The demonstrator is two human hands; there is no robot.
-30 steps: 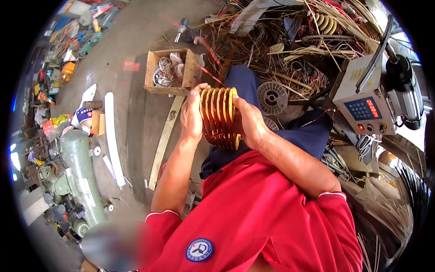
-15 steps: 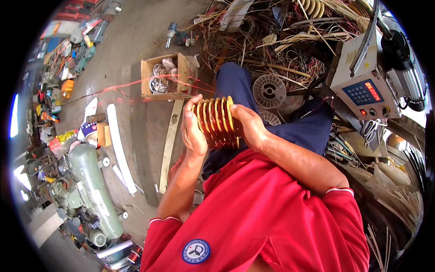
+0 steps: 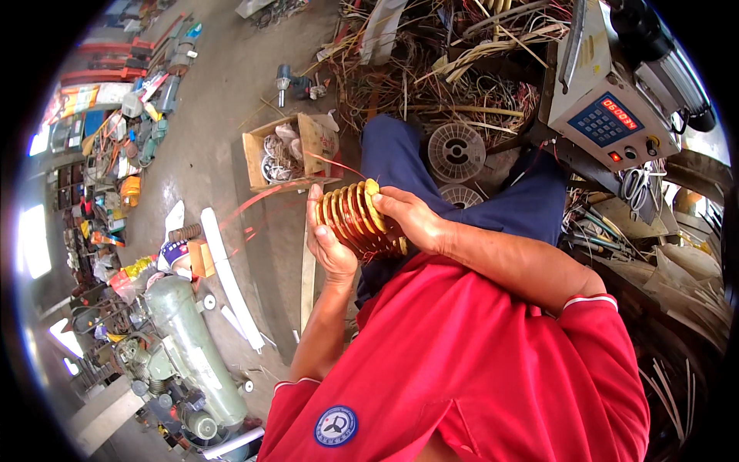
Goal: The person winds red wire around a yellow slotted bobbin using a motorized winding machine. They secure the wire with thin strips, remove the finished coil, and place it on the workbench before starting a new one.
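- Ribbed yellow former [image 3: 352, 217], wound with copper-coloured wire, is between your two hands, slightly tilted, in front of your red shirt [image 3: 477, 346].
- Your left hand [image 3: 332, 250] is closed around its left end, thumb on the near side.
- Your right hand [image 3: 413, 219] grips its right end, thumb against the end disc; you cannot tell how its other fingers sit, as they are mostly hidden.
- Beyond your left hand stands a wooden box [image 3: 314, 146].
- Clear reel [image 3: 443, 164] lies between your knees.
- Control box [image 3: 566, 104] with lit red digits stands to your right.
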